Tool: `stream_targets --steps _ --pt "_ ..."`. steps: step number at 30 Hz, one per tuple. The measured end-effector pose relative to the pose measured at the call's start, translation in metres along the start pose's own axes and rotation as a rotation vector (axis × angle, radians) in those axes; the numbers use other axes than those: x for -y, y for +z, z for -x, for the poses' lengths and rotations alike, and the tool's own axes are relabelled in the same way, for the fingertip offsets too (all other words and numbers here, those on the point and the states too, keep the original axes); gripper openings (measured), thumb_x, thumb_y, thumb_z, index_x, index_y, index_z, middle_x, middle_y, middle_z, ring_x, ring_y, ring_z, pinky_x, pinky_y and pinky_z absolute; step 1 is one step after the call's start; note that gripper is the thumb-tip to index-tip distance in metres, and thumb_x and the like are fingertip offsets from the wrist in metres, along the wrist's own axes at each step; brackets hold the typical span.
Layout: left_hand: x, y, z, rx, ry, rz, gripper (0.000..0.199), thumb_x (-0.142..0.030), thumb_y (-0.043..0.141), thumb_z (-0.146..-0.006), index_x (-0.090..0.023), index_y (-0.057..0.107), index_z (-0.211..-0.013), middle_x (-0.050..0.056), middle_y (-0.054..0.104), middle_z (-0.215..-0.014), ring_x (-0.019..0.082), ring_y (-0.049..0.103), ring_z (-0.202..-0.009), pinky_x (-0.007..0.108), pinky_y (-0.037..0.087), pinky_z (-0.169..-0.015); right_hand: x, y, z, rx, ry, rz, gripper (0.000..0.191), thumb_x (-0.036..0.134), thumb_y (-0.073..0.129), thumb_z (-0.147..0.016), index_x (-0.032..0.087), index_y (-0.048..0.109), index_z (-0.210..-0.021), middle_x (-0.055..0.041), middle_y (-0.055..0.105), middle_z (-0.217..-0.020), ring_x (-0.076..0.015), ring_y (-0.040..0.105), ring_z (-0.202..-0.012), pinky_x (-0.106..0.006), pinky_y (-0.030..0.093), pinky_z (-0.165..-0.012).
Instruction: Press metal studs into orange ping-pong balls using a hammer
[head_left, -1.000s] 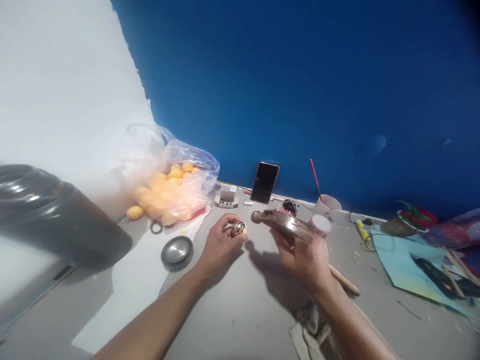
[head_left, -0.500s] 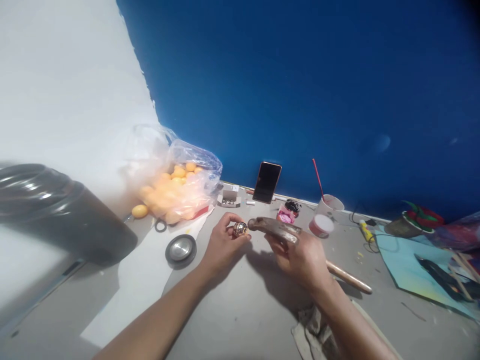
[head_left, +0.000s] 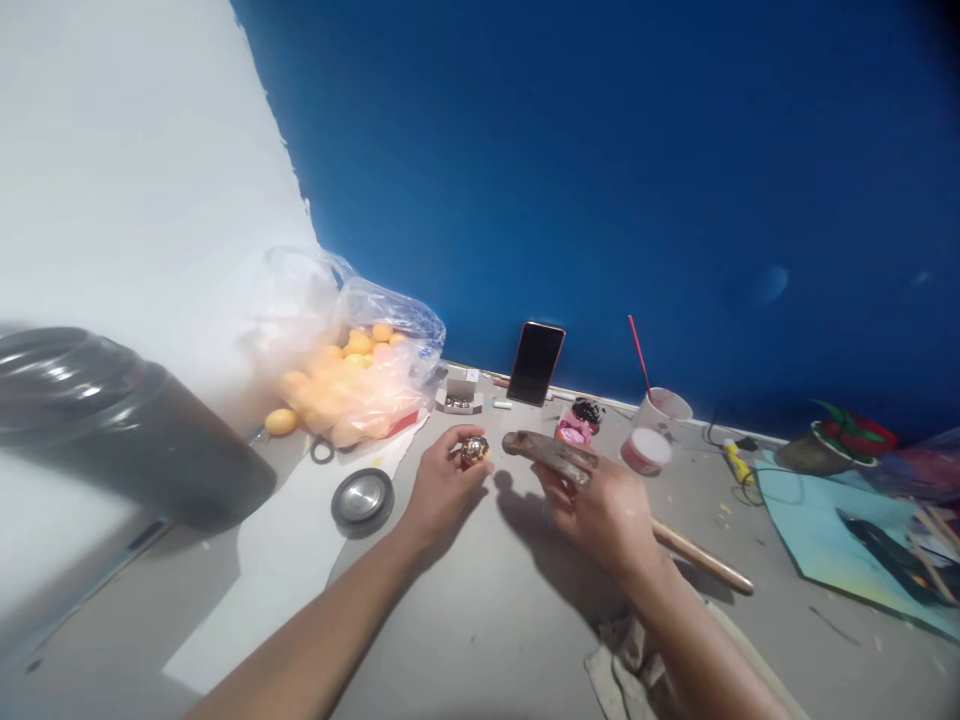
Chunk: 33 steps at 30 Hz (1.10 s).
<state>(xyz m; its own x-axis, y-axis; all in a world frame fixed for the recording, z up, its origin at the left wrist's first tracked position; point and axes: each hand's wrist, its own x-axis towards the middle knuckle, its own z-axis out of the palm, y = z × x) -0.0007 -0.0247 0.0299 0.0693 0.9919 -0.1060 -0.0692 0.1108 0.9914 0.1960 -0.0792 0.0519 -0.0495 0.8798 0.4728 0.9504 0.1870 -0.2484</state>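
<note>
My left hand [head_left: 448, 480] is closed around a small ball [head_left: 475, 451] covered with shiny metal studs, a little yellow showing at its edge. To its right, my right hand [head_left: 611, 510] grips a hammer [head_left: 551, 452] close behind the head. The hammer's striking face points at the ball, with a small gap between them. Its wooden handle sticks out past my wrist to the right. Beyond my left hand stands an open small box [head_left: 460, 398] with shiny metal pieces in it.
A plastic bag of yellow-orange balls [head_left: 352, 385] is at the left, with a loose ball [head_left: 281, 422] and a round metal lid [head_left: 362, 501] nearby. A phone [head_left: 535, 362] leans on the blue wall. Further right are a white cup [head_left: 679, 407], a pink-white jar [head_left: 646, 451] and a blue-green sheet [head_left: 817, 515]. A cloth [head_left: 626, 665] lies under my right forearm.
The hammer head has drawn back slightly from the ball, widening the gap. My left hand has shifted a little to the left with the ball.
</note>
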Motion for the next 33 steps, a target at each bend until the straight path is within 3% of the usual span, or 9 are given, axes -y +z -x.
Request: stream_targets --steps 5,9,14,20,28,33 --pt "0.006 -0.003 -0.003 0.007 -0.028 0.101 0.053 -0.026 0.08 -0.067 -0.021 0.065 -0.118 -0.005 0.062 -0.075 0.009 0.052 -0.056 0.024 0.051 -0.055 -0.004 0.008 -0.008 0.244 0.188 0.022 0.015 0.026 0.064 -0.092 0.023 0.073 -0.103 -0.0051 0.077 -0.093 -0.0202 0.067 -0.074 -0.028 0.032 -0.062" --pt "0.007 -0.004 -0.006 0.035 0.022 0.179 0.058 -0.029 0.083 -0.068 -0.02 0.065 -0.123 -0.001 0.066 -0.089 0.01 0.056 -0.058 0.025 0.051 -0.054 -0.003 0.019 -0.009 0.367 0.176 0.076 0.009 0.019 0.065 -0.092 0.02 0.07 -0.098 -0.0062 0.074 -0.097 -0.021 0.066 -0.084 -0.029 0.03 -0.066" --pt "0.001 -0.005 -0.003 0.095 0.001 0.295 0.05 -0.028 0.087 -0.068 -0.019 0.069 -0.114 0.0 0.065 -0.091 0.009 0.059 -0.064 0.021 0.048 -0.057 -0.005 0.029 -0.006 0.409 0.123 0.094 0.007 0.022 0.067 -0.094 0.02 0.069 -0.1 -0.0068 0.07 -0.099 -0.0217 0.065 -0.088 -0.031 0.032 -0.071" --pt "0.001 -0.007 -0.002 0.105 -0.016 0.262 0.035 -0.038 0.084 -0.076 -0.017 0.075 -0.103 0.003 0.068 -0.092 0.008 0.059 -0.061 0.019 0.043 -0.053 -0.008 0.031 -0.007 0.441 0.106 0.05 0.004 0.02 0.066 -0.093 0.019 0.067 -0.097 -0.0069 0.069 -0.098 -0.0219 0.063 -0.089 -0.031 0.031 -0.071" --pt "-0.004 -0.004 0.0 0.123 -0.087 0.352 0.039 -0.041 0.084 -0.073 -0.012 0.079 -0.099 0.011 0.075 -0.101 0.008 0.059 -0.059 0.02 0.044 -0.054 -0.008 0.032 -0.007 0.477 0.12 0.019 0.007 0.018 0.062 -0.092 0.018 0.066 -0.098 -0.0082 0.069 -0.101 -0.023 0.062 -0.095 -0.031 0.033 -0.073" --pt "-0.003 -0.005 0.001 0.104 -0.082 0.373 0.05 -0.043 0.084 -0.075 -0.015 0.074 -0.115 0.012 0.077 -0.105 0.008 0.058 -0.059 0.02 0.043 -0.053 -0.009 0.034 -0.006 0.479 0.114 0.02 0.008 0.018 0.062 -0.091 0.017 0.065 -0.099 -0.0094 0.069 -0.103 -0.0249 0.063 -0.098 -0.031 0.034 -0.075"
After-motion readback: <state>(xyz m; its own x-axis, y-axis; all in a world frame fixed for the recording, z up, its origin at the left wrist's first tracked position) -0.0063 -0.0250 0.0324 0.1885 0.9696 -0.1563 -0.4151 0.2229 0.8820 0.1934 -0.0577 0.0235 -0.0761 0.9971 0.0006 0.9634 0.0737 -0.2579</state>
